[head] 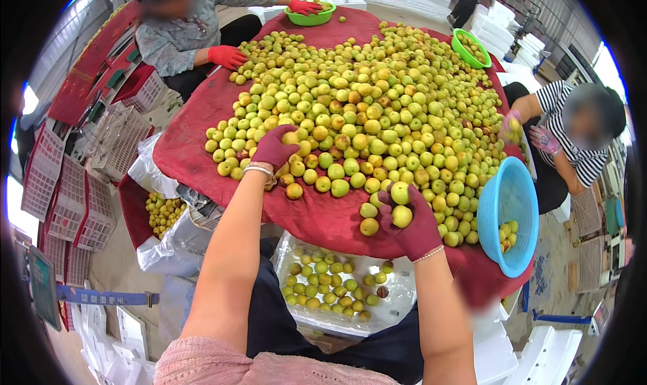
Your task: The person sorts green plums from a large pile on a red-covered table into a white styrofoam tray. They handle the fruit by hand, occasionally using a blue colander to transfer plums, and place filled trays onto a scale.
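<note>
A broad heap of small yellow-green fruits [349, 112], apparently jujubes, covers the table with its red cloth [197, 147]. At the heap's near left edge, my left hand [274, 147] in a maroon glove has thumb and forefinger around one fruit [290, 136]. My right hand [417, 223], gloved alike, is palm-up near the table's front edge. It holds two fruits, one pale green [400, 193] and one yellow [402, 216]. Below the edge, between my knees, a white foam box [389, 309] lined with clear plastic holds a layer of greener fruits [323, 284].
A blue plastic basket [510, 193] with several fruits leans at the right. Green basins [316, 18] [470, 56] stand at the far side. Two co-workers' gloved hands [227, 56] [545, 139] handle fruit. At left, a lined crate [136, 208] holds brownish fruits.
</note>
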Demonstrator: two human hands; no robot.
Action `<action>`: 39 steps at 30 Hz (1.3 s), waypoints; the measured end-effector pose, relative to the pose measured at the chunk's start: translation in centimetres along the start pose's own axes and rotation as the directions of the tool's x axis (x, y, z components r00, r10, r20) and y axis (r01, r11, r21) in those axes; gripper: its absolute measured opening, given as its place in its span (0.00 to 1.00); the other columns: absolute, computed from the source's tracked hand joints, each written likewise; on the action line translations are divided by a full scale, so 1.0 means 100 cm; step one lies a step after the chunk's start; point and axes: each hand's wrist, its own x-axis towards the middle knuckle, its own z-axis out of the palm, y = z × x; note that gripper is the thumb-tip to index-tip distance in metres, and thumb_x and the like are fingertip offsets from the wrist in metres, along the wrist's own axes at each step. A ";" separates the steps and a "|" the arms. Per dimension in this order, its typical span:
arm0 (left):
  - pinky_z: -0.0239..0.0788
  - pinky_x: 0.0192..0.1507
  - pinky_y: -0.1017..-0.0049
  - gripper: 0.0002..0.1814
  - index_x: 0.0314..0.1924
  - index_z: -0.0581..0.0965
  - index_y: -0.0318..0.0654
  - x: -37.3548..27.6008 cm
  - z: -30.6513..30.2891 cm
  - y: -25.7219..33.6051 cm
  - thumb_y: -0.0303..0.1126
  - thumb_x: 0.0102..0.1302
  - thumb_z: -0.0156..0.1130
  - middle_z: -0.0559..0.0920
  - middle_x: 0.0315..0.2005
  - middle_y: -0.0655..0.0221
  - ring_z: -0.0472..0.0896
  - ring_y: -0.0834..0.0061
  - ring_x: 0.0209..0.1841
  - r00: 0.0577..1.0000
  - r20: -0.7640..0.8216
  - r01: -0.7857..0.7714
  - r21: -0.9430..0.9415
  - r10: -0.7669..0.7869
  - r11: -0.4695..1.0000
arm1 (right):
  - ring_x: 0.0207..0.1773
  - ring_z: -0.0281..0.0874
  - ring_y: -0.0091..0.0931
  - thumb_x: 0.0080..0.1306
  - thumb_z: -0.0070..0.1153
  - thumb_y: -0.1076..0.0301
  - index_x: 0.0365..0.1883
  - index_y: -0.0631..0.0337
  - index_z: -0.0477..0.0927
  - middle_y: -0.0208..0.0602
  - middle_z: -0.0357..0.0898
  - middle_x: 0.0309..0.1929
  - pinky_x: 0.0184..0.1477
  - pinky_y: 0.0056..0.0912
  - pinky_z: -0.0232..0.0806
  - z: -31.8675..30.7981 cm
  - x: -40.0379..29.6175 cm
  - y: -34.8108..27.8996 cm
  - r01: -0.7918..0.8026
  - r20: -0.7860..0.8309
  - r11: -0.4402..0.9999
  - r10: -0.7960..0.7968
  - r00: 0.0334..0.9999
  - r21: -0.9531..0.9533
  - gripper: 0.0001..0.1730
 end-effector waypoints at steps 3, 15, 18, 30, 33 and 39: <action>0.74 0.47 0.79 0.29 0.58 0.75 0.41 -0.039 0.027 0.091 0.20 0.55 0.69 0.80 0.45 0.71 0.79 0.81 0.47 0.947 0.289 0.010 -0.457 0.138 0.889 | 0.51 0.76 0.30 0.73 0.45 0.47 0.59 0.57 0.71 0.42 0.75 0.59 0.51 0.34 0.72 -0.011 0.005 -0.001 -0.054 0.107 0.992 0.042 0.993 0.117 0.27; 0.61 0.63 0.74 0.28 0.72 0.58 0.38 -0.113 0.094 0.145 0.21 0.73 0.44 0.67 0.65 0.64 0.68 0.71 0.63 0.787 0.565 0.139 -0.555 0.249 0.821 | 0.41 0.72 0.30 0.71 0.41 0.36 0.59 0.47 0.70 0.35 0.74 0.47 0.32 0.25 0.70 0.004 -0.006 0.008 -0.021 0.219 0.958 -0.045 0.975 0.287 0.30; 0.58 0.66 0.73 0.29 0.72 0.57 0.35 -0.112 0.097 0.154 0.22 0.72 0.46 0.63 0.69 0.64 0.65 0.71 0.68 0.800 0.383 -0.225 -0.521 0.462 0.823 | 0.39 0.73 0.28 0.72 0.43 0.42 0.57 0.48 0.70 0.32 0.74 0.44 0.29 0.23 0.67 -0.001 -0.017 -0.008 0.093 0.297 0.975 -0.152 0.943 0.203 0.25; 0.71 0.53 0.77 0.19 0.57 0.75 0.33 -0.097 0.040 0.087 0.26 0.66 0.61 0.79 0.52 0.66 0.77 0.76 0.52 0.983 0.162 -0.036 -0.305 0.089 0.952 | 0.50 0.76 0.41 0.58 0.68 0.59 0.46 0.62 0.79 0.46 0.79 0.45 0.54 0.40 0.67 -0.087 -0.102 -0.139 0.029 0.143 -0.142 -0.990 0.007 -0.989 0.21; 0.71 0.52 0.70 0.23 0.56 0.75 0.33 -0.089 0.034 0.056 0.34 0.62 0.66 0.80 0.50 0.58 0.79 0.65 0.52 0.995 0.017 -0.099 0.049 0.098 0.994 | 0.53 0.75 0.42 0.59 0.66 0.56 0.46 0.63 0.80 0.49 0.79 0.46 0.57 0.40 0.65 -0.103 -0.102 -0.141 -0.131 0.145 -0.166 -0.978 0.152 -0.977 0.23; 0.68 0.55 0.61 0.30 0.59 0.72 0.36 -0.049 0.030 -0.014 0.45 0.61 0.63 0.79 0.51 0.52 0.77 0.52 0.54 0.989 -0.126 0.105 0.232 -0.077 0.967 | 0.58 0.75 0.40 0.62 0.59 0.68 0.47 0.65 0.79 0.46 0.79 0.52 0.61 0.38 0.65 -0.106 -0.088 -0.138 -0.173 0.204 -0.253 -0.944 0.259 -0.952 0.16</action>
